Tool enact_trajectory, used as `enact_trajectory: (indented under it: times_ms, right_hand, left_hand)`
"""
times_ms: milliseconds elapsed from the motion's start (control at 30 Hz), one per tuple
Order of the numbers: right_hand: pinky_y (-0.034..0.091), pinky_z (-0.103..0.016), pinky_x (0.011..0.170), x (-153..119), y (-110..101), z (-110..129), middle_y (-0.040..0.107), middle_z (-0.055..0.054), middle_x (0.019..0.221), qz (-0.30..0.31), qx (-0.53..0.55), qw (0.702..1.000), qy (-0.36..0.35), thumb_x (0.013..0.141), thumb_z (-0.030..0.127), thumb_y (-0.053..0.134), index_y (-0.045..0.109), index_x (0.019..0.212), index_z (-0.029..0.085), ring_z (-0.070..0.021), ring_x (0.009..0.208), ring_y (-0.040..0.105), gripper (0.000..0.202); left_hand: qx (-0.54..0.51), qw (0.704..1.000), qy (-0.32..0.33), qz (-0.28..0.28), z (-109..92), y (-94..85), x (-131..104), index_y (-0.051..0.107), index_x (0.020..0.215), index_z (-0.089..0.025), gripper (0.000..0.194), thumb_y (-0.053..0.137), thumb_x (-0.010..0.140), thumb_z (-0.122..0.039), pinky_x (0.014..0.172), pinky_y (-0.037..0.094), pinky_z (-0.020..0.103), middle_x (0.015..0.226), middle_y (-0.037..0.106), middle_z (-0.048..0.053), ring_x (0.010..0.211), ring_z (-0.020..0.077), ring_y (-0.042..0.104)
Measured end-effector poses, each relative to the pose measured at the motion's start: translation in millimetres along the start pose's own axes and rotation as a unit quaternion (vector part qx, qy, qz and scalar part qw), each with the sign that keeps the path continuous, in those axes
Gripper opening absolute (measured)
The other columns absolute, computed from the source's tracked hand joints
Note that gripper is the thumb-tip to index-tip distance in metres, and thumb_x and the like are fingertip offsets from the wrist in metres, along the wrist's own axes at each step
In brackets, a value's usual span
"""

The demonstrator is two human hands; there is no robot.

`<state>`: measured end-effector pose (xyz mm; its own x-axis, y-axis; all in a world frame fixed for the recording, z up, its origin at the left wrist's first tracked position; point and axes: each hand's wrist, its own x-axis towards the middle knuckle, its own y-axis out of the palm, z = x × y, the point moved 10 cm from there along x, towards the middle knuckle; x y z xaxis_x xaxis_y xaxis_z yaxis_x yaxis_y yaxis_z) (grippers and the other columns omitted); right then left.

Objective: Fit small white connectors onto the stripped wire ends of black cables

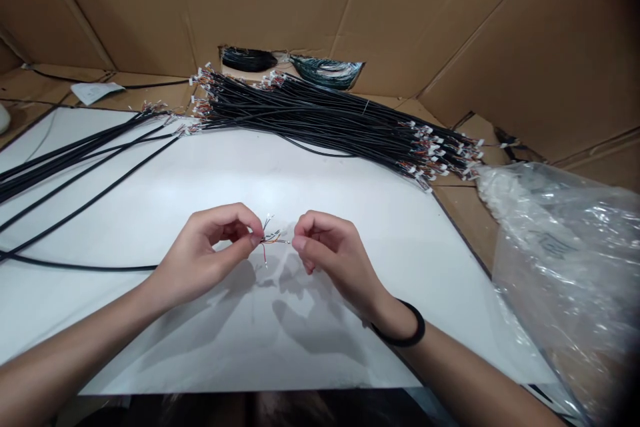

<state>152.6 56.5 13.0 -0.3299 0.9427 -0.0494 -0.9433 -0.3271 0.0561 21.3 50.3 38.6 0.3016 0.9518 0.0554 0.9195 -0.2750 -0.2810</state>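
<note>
Thin coloured wires (273,239) fan out from the end of a black cable (100,267), some with small metal or white tips. My left hand (215,240) pinches that wire end between thumb and forefinger, and the cable runs off to the left behind the wrist. Just right of the wire tips, my right hand (327,247) is closed with thumb and forefinger together. Whatever lies in that pinch, if anything, is too small to make out. A black band (417,323) circles my right wrist.
A large bundle of black cables (310,107) with white connectors lies along the back of the white board (240,167). More loose cables (75,157) stretch across the left. Clear plastic bags (565,247) lie at the right. Cardboard walls (280,0) with a cut-out enclose the back.
</note>
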Motion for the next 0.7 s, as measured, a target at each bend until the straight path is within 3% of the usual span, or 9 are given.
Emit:
enact_trajectory:
  times_ms: [100,367,700]
  right_hand:
    - [0.033,-0.020,0.043,0.0,-1.3,1.6,0.048,0.006,0.054,-0.014,-0.004,1.000,-0.002,0.079,0.032,0.068,0.056,0.068,0.017,-0.0058,0.045,0.040,0.022]
    - [0.028,-0.020,0.039,1.6,6.3,-12.9,0.041,0.007,0.046,0.028,-0.038,0.997,0.057,0.082,0.042,0.065,0.054,0.060,0.016,-0.0056,0.039,0.036,0.035]
    - [0.030,-0.018,0.038,2.4,8.2,-20.4,0.044,0.005,0.044,0.045,0.028,0.994,0.099,0.080,0.040,0.067,0.054,0.054,0.015,-0.0048,0.040,0.037,0.038]
  left_hand:
    - [0.027,0.999,0.024,0.018,-5.4,2.8,-0.1,0.065,0.079,-0.016,0.014,0.053,0.084,-0.010,0.061,0.045,0.021,0.079,0.064,0.001,0.068,0.0094,0.056]
    - [0.043,0.994,0.065,0.073,-11.8,13.9,-0.7,0.068,0.080,-0.017,0.029,0.044,0.083,-0.001,0.065,0.045,0.019,0.082,0.063,-0.001,0.072,0.0074,0.058]
    - [0.065,0.990,0.085,0.092,-17.2,18.3,-5.1,0.067,0.081,-0.016,0.011,0.064,0.075,-0.007,0.068,0.046,0.022,0.085,0.060,0.000,0.072,0.0087,0.055]
